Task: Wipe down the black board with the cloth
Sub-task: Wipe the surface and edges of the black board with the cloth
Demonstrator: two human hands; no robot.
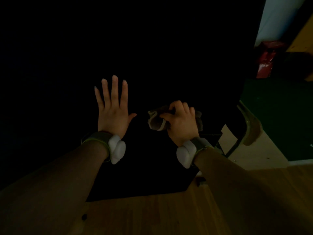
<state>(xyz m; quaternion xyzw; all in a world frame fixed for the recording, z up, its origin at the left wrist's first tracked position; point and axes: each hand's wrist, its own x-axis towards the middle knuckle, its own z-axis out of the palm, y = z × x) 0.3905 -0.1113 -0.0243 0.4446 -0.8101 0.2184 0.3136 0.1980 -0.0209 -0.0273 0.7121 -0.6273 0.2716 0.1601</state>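
Against the black board, left hand lies flat, fingers spread; right hand grips the cloth.

**Two hands on the black board**

The left hand lies flat on the black board, fingers spread. Just beside it at 3 o'clock, the right hand grips a bunched cloth. A wooden surface shows at 6 o'clock and a red object at 2 o'clock.

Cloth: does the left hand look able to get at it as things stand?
Probably yes. The left hand lies flat and open on the black board, holding nothing, and the cloth sits bunched in the grip of the right hand just beside it, with only bare board between them.
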